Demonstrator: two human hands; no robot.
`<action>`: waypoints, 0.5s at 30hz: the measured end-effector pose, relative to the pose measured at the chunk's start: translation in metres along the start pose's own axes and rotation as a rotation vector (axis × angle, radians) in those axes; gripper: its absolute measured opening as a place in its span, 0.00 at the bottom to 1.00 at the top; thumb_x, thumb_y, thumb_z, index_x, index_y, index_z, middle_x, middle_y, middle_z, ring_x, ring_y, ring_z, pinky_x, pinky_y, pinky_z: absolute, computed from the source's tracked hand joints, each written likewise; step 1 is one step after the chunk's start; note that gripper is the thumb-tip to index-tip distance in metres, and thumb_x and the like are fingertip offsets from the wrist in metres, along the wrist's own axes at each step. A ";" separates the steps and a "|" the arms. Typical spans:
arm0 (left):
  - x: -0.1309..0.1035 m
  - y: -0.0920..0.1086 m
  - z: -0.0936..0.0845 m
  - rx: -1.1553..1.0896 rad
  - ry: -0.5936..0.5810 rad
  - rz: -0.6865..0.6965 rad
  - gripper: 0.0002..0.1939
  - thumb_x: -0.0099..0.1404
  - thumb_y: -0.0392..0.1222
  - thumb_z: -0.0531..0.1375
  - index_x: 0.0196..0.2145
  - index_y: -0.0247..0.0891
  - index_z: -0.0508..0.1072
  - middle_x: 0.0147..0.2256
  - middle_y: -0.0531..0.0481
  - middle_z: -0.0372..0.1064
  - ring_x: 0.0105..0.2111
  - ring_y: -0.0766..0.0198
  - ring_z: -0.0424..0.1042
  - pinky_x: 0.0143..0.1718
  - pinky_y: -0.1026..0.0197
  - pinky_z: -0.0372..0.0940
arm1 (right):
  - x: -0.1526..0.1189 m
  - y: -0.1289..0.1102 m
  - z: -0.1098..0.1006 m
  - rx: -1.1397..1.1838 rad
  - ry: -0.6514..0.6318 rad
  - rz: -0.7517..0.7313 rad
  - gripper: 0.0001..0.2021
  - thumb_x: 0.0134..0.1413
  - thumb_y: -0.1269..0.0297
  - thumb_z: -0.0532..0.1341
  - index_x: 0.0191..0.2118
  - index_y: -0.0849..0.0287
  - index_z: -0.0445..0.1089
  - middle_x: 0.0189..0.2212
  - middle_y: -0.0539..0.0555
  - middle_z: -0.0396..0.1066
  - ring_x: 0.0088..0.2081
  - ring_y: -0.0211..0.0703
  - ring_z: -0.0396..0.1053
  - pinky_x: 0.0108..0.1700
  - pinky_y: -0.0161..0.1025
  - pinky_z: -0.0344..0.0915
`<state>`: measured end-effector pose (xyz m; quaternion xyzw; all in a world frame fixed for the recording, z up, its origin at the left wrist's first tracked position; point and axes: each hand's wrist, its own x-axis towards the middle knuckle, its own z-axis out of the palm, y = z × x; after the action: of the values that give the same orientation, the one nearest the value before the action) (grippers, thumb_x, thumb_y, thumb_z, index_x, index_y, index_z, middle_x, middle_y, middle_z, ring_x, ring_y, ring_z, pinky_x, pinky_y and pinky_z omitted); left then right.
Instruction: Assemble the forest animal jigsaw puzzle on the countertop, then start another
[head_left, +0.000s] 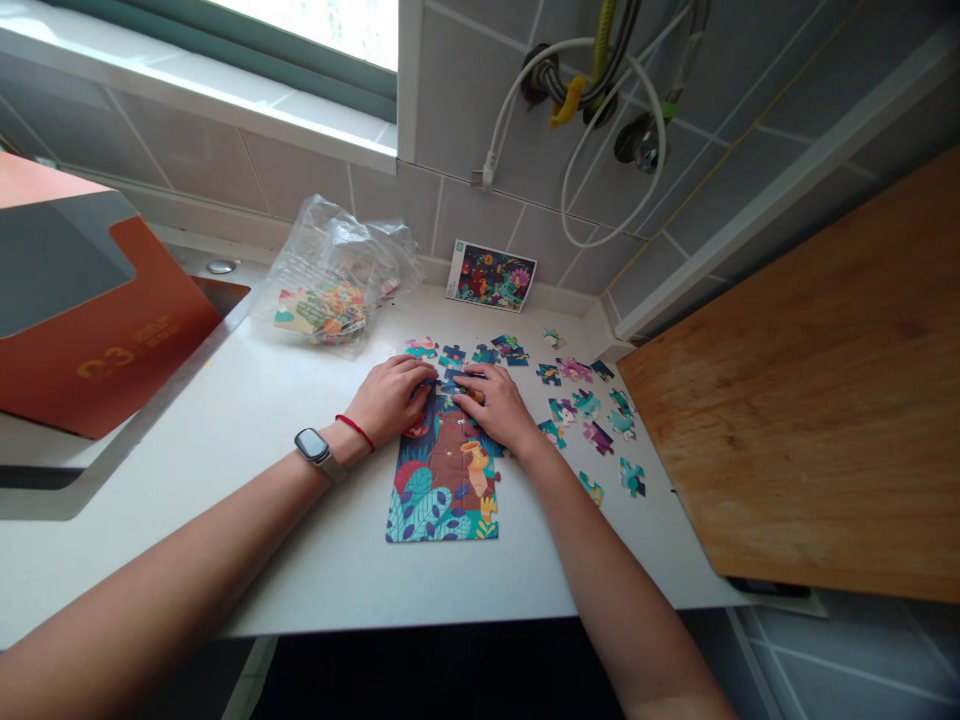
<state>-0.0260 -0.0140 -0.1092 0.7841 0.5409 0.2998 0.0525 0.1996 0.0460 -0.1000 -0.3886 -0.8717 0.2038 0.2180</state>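
A partly joined jigsaw puzzle (442, 490) lies flat on the white counter, showing a brown tree trunk, a yellow-hatted figure and teal leaves. At its upper left edge, my left hand (388, 400) rests with curled fingers gripping the border. My right hand (498, 408) comes over the upper right part, its thumb and fingers closed on a dark blue puzzle piece (451, 380) at the top. The fingers partly hide that piece and the joins around it. Loose puzzle pieces (574, 369) lie scattered behind and to the right of my right hand.
A picture card (491, 277) leans against the tiled wall. Left of it sits a clear plastic bag (330, 290) with more pieces. An orange box (97, 320) stands at far left over a sink edge. A wooden board (817, 400) bounds the right side; a white cable (564, 200) hangs above.
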 end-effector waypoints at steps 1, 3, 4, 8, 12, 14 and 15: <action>0.000 0.000 0.000 0.000 -0.004 -0.001 0.14 0.70 0.36 0.55 0.47 0.38 0.79 0.49 0.41 0.80 0.52 0.45 0.76 0.56 0.41 0.72 | 0.000 0.000 0.000 0.027 0.005 -0.004 0.15 0.63 0.62 0.70 0.54 0.49 0.81 0.55 0.57 0.77 0.60 0.54 0.70 0.66 0.51 0.63; 0.000 -0.001 0.000 0.000 -0.013 -0.007 0.14 0.69 0.35 0.56 0.48 0.38 0.79 0.49 0.41 0.81 0.52 0.46 0.76 0.56 0.42 0.72 | 0.001 0.001 0.001 0.078 0.025 0.006 0.15 0.62 0.64 0.71 0.54 0.50 0.81 0.54 0.57 0.78 0.59 0.53 0.71 0.65 0.50 0.64; 0.000 -0.002 0.000 0.000 -0.015 -0.010 0.14 0.69 0.35 0.56 0.48 0.38 0.79 0.48 0.42 0.81 0.52 0.46 0.76 0.56 0.42 0.72 | 0.001 0.001 0.001 0.101 0.037 0.013 0.15 0.61 0.65 0.71 0.54 0.50 0.82 0.54 0.57 0.78 0.58 0.52 0.71 0.65 0.50 0.64; 0.000 -0.003 0.002 -0.006 -0.008 -0.012 0.14 0.70 0.36 0.56 0.48 0.37 0.79 0.49 0.41 0.81 0.53 0.45 0.76 0.56 0.41 0.72 | 0.001 0.002 0.002 0.180 0.063 0.016 0.14 0.59 0.67 0.72 0.51 0.51 0.83 0.52 0.57 0.80 0.58 0.51 0.73 0.65 0.49 0.65; -0.001 -0.005 0.004 -0.011 -0.002 -0.010 0.14 0.70 0.36 0.56 0.48 0.39 0.80 0.49 0.42 0.81 0.53 0.47 0.76 0.57 0.43 0.71 | 0.002 0.005 0.003 0.230 0.059 -0.029 0.12 0.60 0.69 0.71 0.49 0.52 0.83 0.53 0.57 0.81 0.59 0.50 0.74 0.67 0.50 0.64; -0.001 -0.005 0.004 -0.006 -0.006 -0.012 0.14 0.70 0.36 0.56 0.48 0.39 0.80 0.49 0.42 0.81 0.52 0.47 0.76 0.56 0.43 0.71 | 0.003 0.006 0.003 0.244 0.056 -0.046 0.12 0.61 0.70 0.70 0.49 0.51 0.83 0.53 0.56 0.81 0.59 0.50 0.74 0.67 0.50 0.64; -0.001 -0.005 0.004 -0.002 -0.008 -0.014 0.14 0.70 0.36 0.56 0.48 0.39 0.80 0.49 0.42 0.81 0.51 0.46 0.76 0.56 0.43 0.71 | 0.003 0.007 0.004 0.250 0.055 -0.050 0.13 0.61 0.70 0.70 0.49 0.50 0.83 0.53 0.55 0.81 0.59 0.50 0.74 0.67 0.50 0.65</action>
<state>-0.0281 -0.0117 -0.1145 0.7814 0.5458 0.2969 0.0576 0.1998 0.0520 -0.1060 -0.3419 -0.8427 0.2945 0.2937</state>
